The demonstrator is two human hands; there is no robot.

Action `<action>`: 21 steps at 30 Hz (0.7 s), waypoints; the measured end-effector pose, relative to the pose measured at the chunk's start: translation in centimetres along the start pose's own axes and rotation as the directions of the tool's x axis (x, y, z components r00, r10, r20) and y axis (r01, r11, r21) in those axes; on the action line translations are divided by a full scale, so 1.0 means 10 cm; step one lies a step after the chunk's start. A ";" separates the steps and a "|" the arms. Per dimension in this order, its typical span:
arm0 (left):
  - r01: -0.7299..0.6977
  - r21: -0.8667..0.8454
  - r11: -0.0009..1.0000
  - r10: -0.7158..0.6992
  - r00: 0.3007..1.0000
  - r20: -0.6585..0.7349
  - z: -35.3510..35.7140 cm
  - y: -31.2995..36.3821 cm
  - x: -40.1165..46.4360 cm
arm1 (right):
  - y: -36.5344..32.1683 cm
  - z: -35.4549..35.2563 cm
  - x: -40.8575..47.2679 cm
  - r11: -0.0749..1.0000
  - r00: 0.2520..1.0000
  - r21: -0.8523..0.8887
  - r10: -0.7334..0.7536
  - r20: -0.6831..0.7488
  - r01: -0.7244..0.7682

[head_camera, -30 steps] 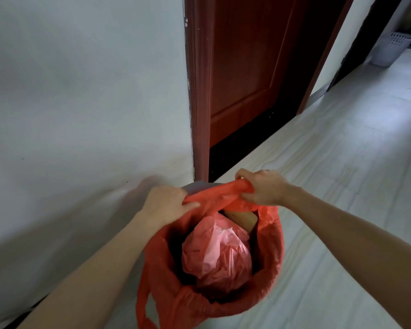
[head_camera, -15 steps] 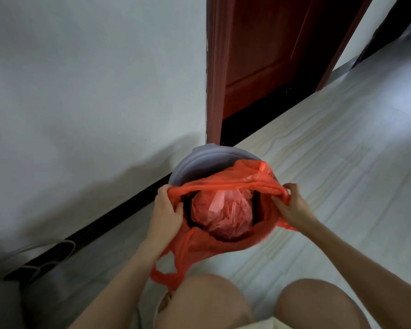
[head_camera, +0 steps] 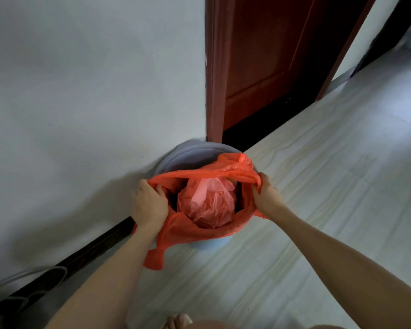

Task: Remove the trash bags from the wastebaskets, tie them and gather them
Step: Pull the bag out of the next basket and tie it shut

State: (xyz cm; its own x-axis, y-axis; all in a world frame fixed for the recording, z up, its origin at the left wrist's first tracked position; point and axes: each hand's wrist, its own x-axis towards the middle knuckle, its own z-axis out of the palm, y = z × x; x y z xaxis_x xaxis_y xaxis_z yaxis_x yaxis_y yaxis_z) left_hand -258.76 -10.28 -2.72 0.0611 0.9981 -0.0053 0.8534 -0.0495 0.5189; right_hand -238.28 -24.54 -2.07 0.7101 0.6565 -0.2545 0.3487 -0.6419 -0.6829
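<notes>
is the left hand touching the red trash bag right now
Touching. The head view shows the left hand gripping the red trash bag at its left rim, thumb hooked inside the opening, above the wastebasket.

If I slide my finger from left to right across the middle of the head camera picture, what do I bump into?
White wall → left hand → pink bundle inside the red trash bag → right hand → pale floor.
</notes>
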 end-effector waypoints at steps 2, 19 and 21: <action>-0.059 0.124 0.991 0.061 0.998 -0.009 -0.03 0.01 0.07 | -0.04 0.00 0.08 0.985 0.999 -0.170 0.026 0.036 -0.020; 0.053 -0.337 0.940 0.220 0.662 0.717 -1.15 0.38 0.13 | -1.19 -0.72 -0.25 0.979 0.992 0.178 -0.114 0.059 0.102; 0.270 -0.554 0.787 0.248 0.684 0.686 -1.22 0.53 0.04 | -1.39 -0.77 -0.27 0.912 0.995 0.398 -0.101 -0.012 0.097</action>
State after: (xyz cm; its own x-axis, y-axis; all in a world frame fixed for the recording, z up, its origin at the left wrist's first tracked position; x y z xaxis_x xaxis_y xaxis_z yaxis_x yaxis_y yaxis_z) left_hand -260.49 -9.65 10.46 0.6083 0.6461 -0.4611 0.4017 0.2505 0.8809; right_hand -240.38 -20.46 13.38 0.6784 0.7132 -0.1763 0.1435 -0.3640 -0.9203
